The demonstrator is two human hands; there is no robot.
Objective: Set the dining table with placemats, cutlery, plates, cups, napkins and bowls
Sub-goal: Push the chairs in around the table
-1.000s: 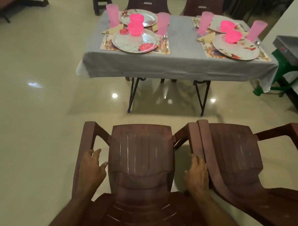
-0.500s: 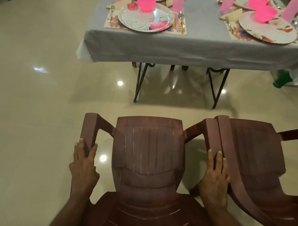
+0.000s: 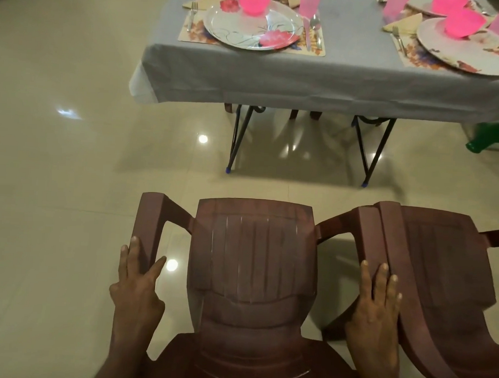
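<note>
Left hand [image 3: 136,292] laid along the left armrest [image 3: 152,227] of the brown plastic chair [image 3: 253,269], fingers nearly straight, thumb splayed on the inner side of the rail; touching, not clearly wrapped round it. Right hand [image 3: 376,308] flat on the chair's right armrest [image 3: 367,237], fingers straight and slightly spread, tips near the seam where a second brown chair [image 3: 445,268] presses against it. Both hands open, pressing rather than clenching.

Well beyond the chairs, across shiny beige floor tiles [image 3: 57,180]: worktop under a grey tablecloth [image 3: 318,80] on dark folding legs. On its near left, a floral placemat [image 3: 311,45] carrying a white flowered plate [image 3: 249,31] with a pink bowl [image 3: 252,1] on it, fork [image 3: 193,12] to the left beside a folded beige napkin [image 3: 202,2], pink cup [image 3: 308,2] and spoon [image 3: 315,21] to the right. On the near right, another plate [image 3: 466,52] with a pink bowl [image 3: 464,24], a fork [image 3: 398,38] and a napkin [image 3: 404,22] beside it. Something green [image 3: 486,140] at the right edge of the floor.
</note>
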